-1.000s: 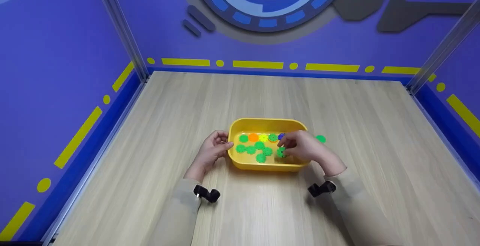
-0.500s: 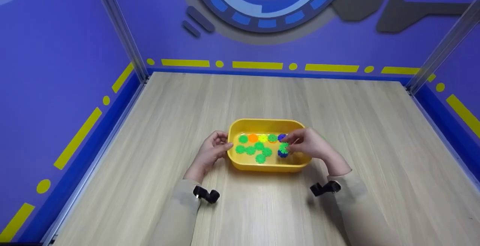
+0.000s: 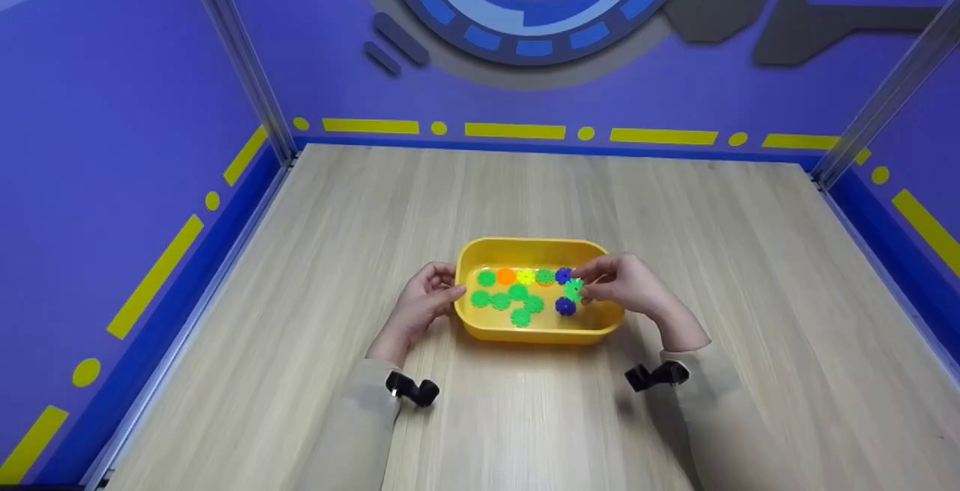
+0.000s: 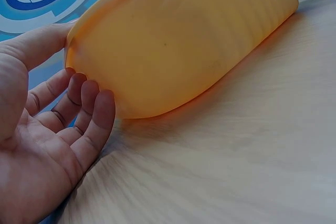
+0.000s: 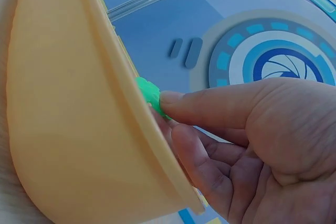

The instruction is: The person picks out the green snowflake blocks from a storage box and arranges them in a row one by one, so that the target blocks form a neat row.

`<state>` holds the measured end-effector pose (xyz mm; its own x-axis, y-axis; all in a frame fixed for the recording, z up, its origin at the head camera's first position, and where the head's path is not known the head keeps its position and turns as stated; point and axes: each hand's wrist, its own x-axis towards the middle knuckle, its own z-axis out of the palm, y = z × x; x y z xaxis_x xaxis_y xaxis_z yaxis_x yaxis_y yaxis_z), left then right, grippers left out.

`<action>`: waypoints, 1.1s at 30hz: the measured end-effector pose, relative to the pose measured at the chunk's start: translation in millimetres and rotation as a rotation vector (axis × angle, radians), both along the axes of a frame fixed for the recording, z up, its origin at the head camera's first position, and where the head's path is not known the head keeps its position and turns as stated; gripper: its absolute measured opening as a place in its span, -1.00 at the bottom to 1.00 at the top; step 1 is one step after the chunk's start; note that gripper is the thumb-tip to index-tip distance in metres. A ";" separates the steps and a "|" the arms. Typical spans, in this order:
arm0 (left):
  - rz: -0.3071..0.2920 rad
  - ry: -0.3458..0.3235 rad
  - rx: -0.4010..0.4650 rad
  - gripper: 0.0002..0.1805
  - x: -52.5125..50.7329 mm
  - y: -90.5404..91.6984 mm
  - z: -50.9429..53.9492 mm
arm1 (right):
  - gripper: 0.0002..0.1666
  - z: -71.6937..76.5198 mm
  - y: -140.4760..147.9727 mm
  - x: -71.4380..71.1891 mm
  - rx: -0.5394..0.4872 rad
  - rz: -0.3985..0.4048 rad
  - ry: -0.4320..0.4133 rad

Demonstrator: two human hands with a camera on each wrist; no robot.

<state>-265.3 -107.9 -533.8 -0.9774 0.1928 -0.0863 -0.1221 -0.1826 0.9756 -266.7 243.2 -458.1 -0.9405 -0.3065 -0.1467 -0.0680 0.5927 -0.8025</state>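
1. Purple-blue printed wall panels (image 3: 675, 94) stand round the pale wood-grain table (image 3: 375, 206) you work on.
2. Your left hand (image 3: 426, 300) grasps the left end of the yellow, oblong plastic tray (image 3: 536, 336); a light, steady hold should suffice to stop it sliding.
3. Flat green toothed plastic discs (image 3: 481, 298) lie loose inside. Behind them, an orange round disc (image 3: 506, 276), a yellow toothed disc (image 3: 526, 276), another green one and a dark-blue toothed disc run rightward; a second dark-blue toothed disc (image 3: 565, 306) lies nearer you.
4. Your right hand (image 3: 626, 281) pinches one bright-green toothed disc (image 3: 574, 288) above the tray's right part. Best grip it near its edge, clear of the blue pair.
5. Your left wrist view shows fingertips against the tray's outer wall, hidden from the head view.
6. Your right wrist view shows your thumb against the pinched disc, but the tray wall hides the loose discs.
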 end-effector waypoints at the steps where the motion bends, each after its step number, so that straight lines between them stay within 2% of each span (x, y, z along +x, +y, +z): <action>1: 0.000 0.001 0.000 -0.62 0.0 0.0 0.0 | -0.71 0.3 0.8 0.3 -0.001 -0.007 -0.003; 16: -0.005 -0.004 -0.020 -0.60 0.5 -1.6 -1.2 | -0.63 4.0 15.9 0.5 -0.004 -0.096 -0.040; 23: -0.005 0.006 -0.018 -0.60 0.2 -0.7 -0.3 | -0.58 9.9 23.2 2.1 -0.030 -0.114 -0.039; 33: -0.021 0.002 -0.002 -0.58 0.1 -1.5 -0.1 | -0.56 10.6 36.0 -0.1 -0.032 -0.166 -0.038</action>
<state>-265.2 -109.4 -533.9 -0.9734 0.2129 -0.0850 -0.1243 -0.1784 0.9761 -266.7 279.2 -447.5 -0.9726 -0.1524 -0.1755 0.0593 0.5672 -0.8214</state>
